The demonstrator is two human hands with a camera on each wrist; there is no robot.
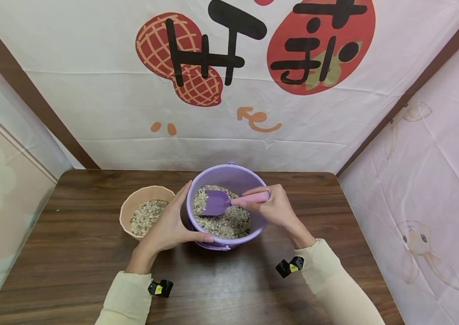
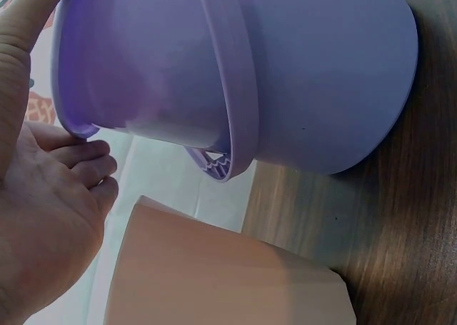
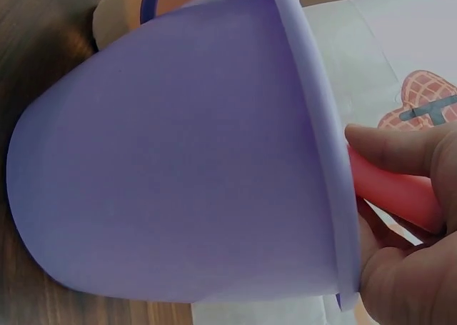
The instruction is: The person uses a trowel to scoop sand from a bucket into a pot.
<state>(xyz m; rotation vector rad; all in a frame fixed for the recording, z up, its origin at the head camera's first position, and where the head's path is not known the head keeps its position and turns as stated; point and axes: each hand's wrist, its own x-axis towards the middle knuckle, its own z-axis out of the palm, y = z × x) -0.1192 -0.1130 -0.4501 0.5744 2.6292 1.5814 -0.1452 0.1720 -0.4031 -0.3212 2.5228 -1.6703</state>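
- I judge the purple shovel [image 1: 222, 203] light, stiff, a bit slippery; its pink handle [image 1: 257, 197] is the place to hold; it sits inside the purple bucket [image 1: 239, 175], blade at the granules [image 1: 229, 226].
- I see the right hand [image 1: 275, 206] pinching that handle, back up; the left hand [image 1: 169, 230] grips the bucket's rim, thumb and fingers spread.

We get soft, even light in the head view, with pale glare on the table [image 1: 235, 286] in front of the purple bucket [image 1: 239, 175] and shadow under its near side. In both wrist views we find dimmer light, the bucket's outer wall shaded.
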